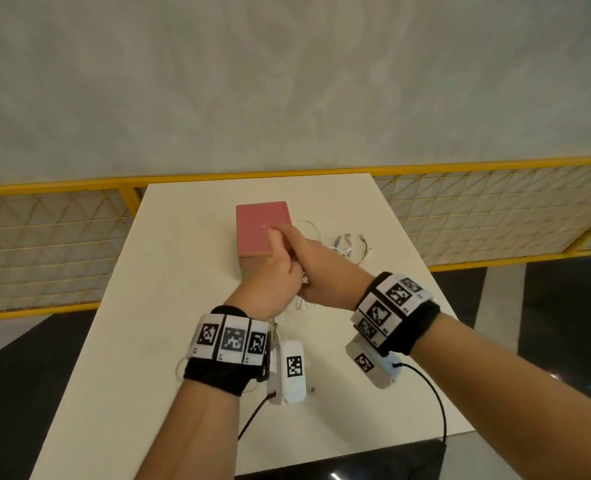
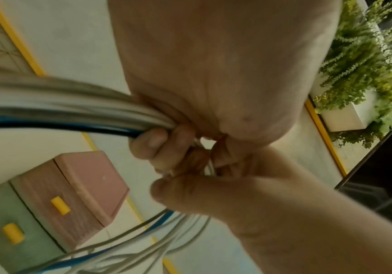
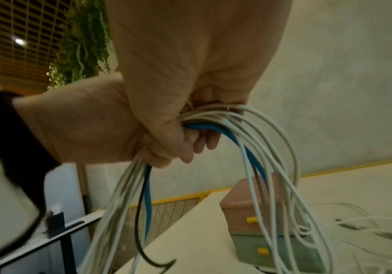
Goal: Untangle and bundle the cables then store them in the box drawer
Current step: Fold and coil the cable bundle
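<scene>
Above the white rectangular table (image 1: pixel 169 306), the left hand (image 1: pixel 270 275) and the right hand (image 1: pixel 316 261) meet, each with fingers curled tight round the same looped bundle of white, blue and black cables (image 3: pixel 248 140). Just beyond them stands the small box with a pink top drawer and a green lower drawer (image 2: pixel 73 200), both with yellow handles and closed. A loose tangle of thin white cables (image 1: pixel 351 245) lies on the table to the box's right.

Smooth plastic-sheathed cables (image 3: pixel 248 129), matt table (image 1: pixel 183 306)

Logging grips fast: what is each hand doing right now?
Left hand: grips the cable bundle.
Right hand: grips the same bundle.
</scene>
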Tool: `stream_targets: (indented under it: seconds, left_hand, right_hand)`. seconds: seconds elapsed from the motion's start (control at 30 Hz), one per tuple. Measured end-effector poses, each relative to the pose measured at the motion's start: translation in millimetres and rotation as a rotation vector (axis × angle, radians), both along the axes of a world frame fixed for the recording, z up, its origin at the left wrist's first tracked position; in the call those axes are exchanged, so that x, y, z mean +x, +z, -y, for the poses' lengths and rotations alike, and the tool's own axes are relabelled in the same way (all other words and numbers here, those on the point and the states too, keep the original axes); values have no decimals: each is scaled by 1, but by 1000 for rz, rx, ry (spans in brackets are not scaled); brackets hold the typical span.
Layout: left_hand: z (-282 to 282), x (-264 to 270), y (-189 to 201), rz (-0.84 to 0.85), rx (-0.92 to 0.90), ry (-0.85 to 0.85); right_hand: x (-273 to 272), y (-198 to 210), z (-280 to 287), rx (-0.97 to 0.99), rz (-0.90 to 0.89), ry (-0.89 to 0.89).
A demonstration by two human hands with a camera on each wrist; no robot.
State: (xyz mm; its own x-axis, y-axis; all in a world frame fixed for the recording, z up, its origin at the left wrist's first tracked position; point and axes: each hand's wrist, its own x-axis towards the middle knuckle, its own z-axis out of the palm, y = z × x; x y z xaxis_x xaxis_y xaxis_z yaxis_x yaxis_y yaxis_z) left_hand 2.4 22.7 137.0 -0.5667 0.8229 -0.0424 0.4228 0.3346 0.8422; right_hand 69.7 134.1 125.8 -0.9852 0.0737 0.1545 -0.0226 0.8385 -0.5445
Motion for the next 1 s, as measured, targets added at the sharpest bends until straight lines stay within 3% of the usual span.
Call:
stream_targets:
  seconds: [0.17, 0.27, 0.37, 0.47, 0.57, 0.7, 0.8, 0.93, 1.0]
  left_hand:
    - [3, -5, -13, 67, 33, -52]
    - [12, -11, -22, 158, 56, -53]
    - [19, -16, -31, 90, -3, -97]
    - [11, -15, -37, -25, -14, -77]
    - [-1, -9, -34, -163, -1, -20]
    - [-16, 2, -25, -387, -67, -61]
    - [-17, 3, -23, -323, 12, -151]
    - [5, -20, -26, -174, 14, -197]
    - [15, -26, -28, -180, -37, -205]
  right_hand:
    - [0, -11, -2, 137, 4, -205]
    - [5, -11, -25, -5, -72, -417]
    - [17, -10, -44, -108, -102, -530]
    - [26, -15, -45, -87, -25, -547]
    - [32, -17, -36, 249, 0, -539]
    - [28, -15, -14, 415, -111, -196]
    - [23, -5, -16, 283, -78, -226]
    - [38, 0, -49, 7, -99, -559]
    - [47, -4, -57, -40, -87, -628]
